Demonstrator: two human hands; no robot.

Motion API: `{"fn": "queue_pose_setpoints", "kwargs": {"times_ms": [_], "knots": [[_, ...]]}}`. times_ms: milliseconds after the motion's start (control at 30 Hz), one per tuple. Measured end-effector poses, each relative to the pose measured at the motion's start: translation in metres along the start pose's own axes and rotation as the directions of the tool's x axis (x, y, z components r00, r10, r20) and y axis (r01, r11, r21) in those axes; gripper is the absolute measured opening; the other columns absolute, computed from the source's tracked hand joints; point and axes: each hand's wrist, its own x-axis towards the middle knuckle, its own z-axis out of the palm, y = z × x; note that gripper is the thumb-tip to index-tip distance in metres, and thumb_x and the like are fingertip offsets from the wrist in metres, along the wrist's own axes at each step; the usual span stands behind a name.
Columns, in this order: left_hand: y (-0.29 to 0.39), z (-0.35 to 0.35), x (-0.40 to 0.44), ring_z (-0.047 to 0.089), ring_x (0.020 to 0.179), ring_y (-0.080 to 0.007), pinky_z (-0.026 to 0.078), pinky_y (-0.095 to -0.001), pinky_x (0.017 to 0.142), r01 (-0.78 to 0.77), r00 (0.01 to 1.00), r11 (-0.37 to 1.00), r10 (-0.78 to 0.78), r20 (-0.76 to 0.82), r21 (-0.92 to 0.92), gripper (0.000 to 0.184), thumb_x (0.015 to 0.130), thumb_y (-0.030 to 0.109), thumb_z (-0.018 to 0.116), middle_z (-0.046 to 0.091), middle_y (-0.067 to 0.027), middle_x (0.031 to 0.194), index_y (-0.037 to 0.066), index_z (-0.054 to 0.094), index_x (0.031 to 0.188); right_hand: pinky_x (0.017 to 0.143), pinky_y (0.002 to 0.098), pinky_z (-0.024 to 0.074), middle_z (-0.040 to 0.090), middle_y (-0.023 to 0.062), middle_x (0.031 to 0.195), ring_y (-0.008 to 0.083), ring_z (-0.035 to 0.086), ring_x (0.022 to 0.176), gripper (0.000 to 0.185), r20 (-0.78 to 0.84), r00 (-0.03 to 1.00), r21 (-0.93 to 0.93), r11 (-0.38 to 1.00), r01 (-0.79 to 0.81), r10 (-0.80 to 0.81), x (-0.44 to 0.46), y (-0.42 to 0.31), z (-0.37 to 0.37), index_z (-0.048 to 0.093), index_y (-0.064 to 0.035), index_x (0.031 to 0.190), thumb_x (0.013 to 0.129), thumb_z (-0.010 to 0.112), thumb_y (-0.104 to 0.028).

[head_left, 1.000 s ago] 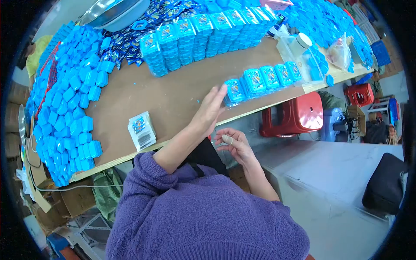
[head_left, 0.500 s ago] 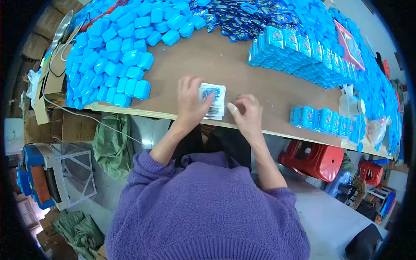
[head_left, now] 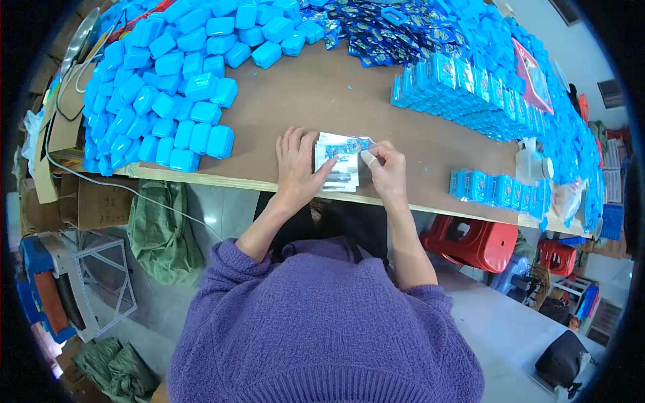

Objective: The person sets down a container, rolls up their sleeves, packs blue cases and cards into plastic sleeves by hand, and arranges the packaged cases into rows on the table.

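Cards (head_left: 340, 178) on desk (head_left: 302, 94) near front edge, resting left hand (head_left: 295, 166) alongside, fingers extended, thumb over top, pinching top card (head_left: 355, 145) at right edge between fingers of right hand (head_left: 388, 173)

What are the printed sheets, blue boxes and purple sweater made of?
The printed sheets look like paper, maybe coated: thin, flat and white. The blue boxes look like glossy plastic; they catch bright highlights. The purple sweater seems fuzzy knit, ribbed below, maybe wool.
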Motion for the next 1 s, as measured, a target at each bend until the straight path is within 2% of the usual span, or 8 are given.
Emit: {"fn": "queue_pose_setpoints", "kwargs": {"times_ms": [233,367,467,500,600,633,733,1000], "knots": [[0.02,-0.012,0.016,0.041,0.11,-0.0343,0.031,-0.0448,0.092,-0.024,0.994,0.996,0.014,-0.112,-0.082,0.038,0.07,0.023,0.07,0.051,-0.0159,0.105,-0.001,0.057,0.097,0.065,0.0263,0.043,0.06,0.0086,0.077,0.013,0.056,0.071,0.01,0.008,0.999,0.11,0.993,0.047,-0.049,0.007,-0.023,-0.019,0.064,0.0054,0.077,0.074,0.065,-0.004],[0.034,-0.011,0.029,0.053,0.091,-0.0266,0.04,-0.0382,0.079,0.114,0.994,0.927,-0.106,0.04,-0.356,0.027,0.07,0.02,0.07,0.058,-0.0119,0.084,-0.002,0.062,0.082,0.068,0.026,0.043,0.06,0.0082,0.078,0.0129,0.056,0.074,0.01,0.065,0.995,0.193,0.98,0.056,-0.07,0.008,-0.038,-0.016,0.064,0.0059,0.079,0.076,0.064,-0.004],[0.032,-0.014,0.031,0.057,0.071,-0.0167,0.042,-0.0312,0.065,0.291,0.956,0.747,-0.201,0.215,-0.597,0.018,0.074,0.016,0.068,0.059,-0.0059,0.067,-0.002,0.064,0.075,0.069,0.0251,0.0423,0.06,0.0066,0.079,0.0119,0.055,0.076,0.011,0.131,0.991,0.311,0.95,-0.01,-0.032,0.012,-0.039,-0.013,0.065,0.0058,0.079,0.077,0.064,-0.004],[0.028,-0.014,0.03,0.057,0.071,-0.0167,0.042,-0.0312,0.065,0.291,0.956,0.751,-0.205,0.21,-0.593,0.018,0.074,0.016,0.068,0.059,-0.0059,0.067,-0.002,0.064,0.075,0.069,0.0249,0.0421,0.06,0.0057,0.079,0.0115,0.055,0.076,0.011,0.173,0.985,0.397,0.916,-0.064,-0.006,0.013,-0.038,-0.013,0.065,0.0057,0.079,0.078,0.063,-0.005],[0.012,-0.013,0.028,0.056,0.064,-0.0107,0.043,-0.0262,0.061,0.496,0.867,0.458,-0.303,0.395,-0.737,0.009,0.076,0.007,0.065,0.061,-0.0032,0.066,-0.002,0.064,0.077,0.069,0.0246,0.0418,0.06,0.0045,0.081,0.011,0.054,0.077,0.012,0.259,0.966,0.502,0.853,-0.142,0.009,0.017,-0.039,-0.009,0.066,0.0055,0.08,0.08,0.062,-0.006],[0.01,-0.017,0.027,0.056,0.064,-0.0107,0.043,-0.0262,0.061,0.494,0.868,0.462,-0.307,0.39,-0.736,0.009,0.076,0.007,0.065,0.061,-0.0032,0.066,-0.002,0.064,0.077,0.07,0.0246,0.0417,0.06,0.0042,0.082,0.0109,0.054,0.078,0.013,0.294,0.956,0.521,0.838,-0.165,0.006,0.019,-0.04,-0.009,0.066,0.0055,0.081,0.08,0.061,-0.006],[0.0,-0.033,0.029,0.058,0.069,-0.0091,0.046,-0.0235,0.067,0.5,0.864,0.187,-0.17,0.473,-0.846,0.004,0.077,0.002,0.065,0.064,-0.0042,0.077,0.0,0.065,0.08,0.071,0.0247,0.0417,0.061,0.0043,0.084,0.0108,0.054,0.079,0.014,0.355,0.934,0.563,0.792,-0.238,0.028,0.021,-0.044,-0.012,0.066,0.0056,0.083,0.082,0.06,-0.007],[-0.011,-0.047,0.03,0.057,0.069,-0.007,0.046,-0.0214,0.067,0.472,0.881,0.228,-0.096,0.463,-0.852,0.004,0.077,0.002,0.065,0.064,-0.0037,0.077,-0.002,0.064,0.079,0.074,0.0253,0.0425,0.061,0.0055,0.087,0.0115,0.055,0.077,0.017,0.497,0.866,0.628,0.668,-0.399,0.05,0.027,-0.075,0.0,0.065,0.0066,0.088,0.084,0.057,-0.007]]}}
